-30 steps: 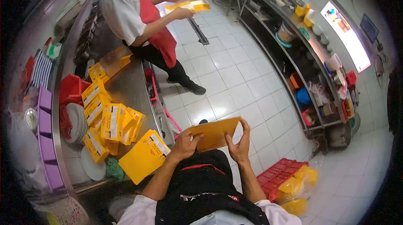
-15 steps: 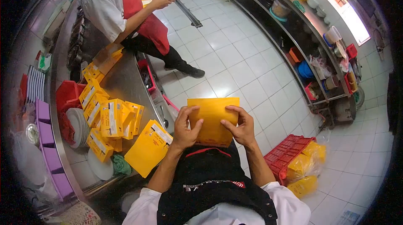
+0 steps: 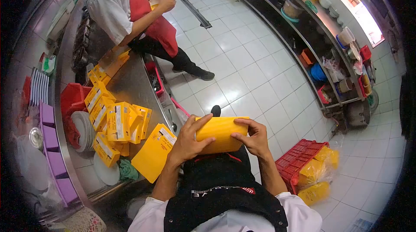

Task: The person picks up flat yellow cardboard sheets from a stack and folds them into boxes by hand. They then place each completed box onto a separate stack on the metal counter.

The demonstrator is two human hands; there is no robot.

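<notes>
You stand at the end of a long stainless-steel counter [image 3: 130, 85] that runs along your left. A white-tiled floor [image 3: 242, 67] stretches ahead to open metal shelving [image 3: 321, 37] on your right, crowded with tubs and bowls.

Your left hand [image 3: 188, 139] and right hand [image 3: 255, 136] hold a yellow cardboard sheet [image 3: 221, 132] in front of your chest, above your dark apron [image 3: 216, 180], and it is bowed into a curve. The left fingers are spread over its left end with the thumb laid along the near face. The right fingers curl over its top right edge, and the thumb presses the front, so both hands pinch it.

On the counter near your left elbow lies a flat yellow cardboard blank with a white label [image 3: 152, 153]. Just beyond it stands a cluster of folded yellow cartons [image 3: 117, 121]. Beside these are a stack of white plates [image 3: 82, 129], a red plastic basket [image 3: 71, 95] and a crumpled green cloth [image 3: 127, 170]. Purple plastic tubs [image 3: 50, 139] line the far edge.

To your right a red plastic crate [image 3: 297, 162] sits on the floor, with clear bags of yellow contents [image 3: 314, 173] in and beside it. Farther along the counter a person in a white shirt and red apron [image 3: 130, 13] holds another yellow carton.

The white labels carry dark print, too small to read. The white lettering on your apron cannot be made out either.
</notes>
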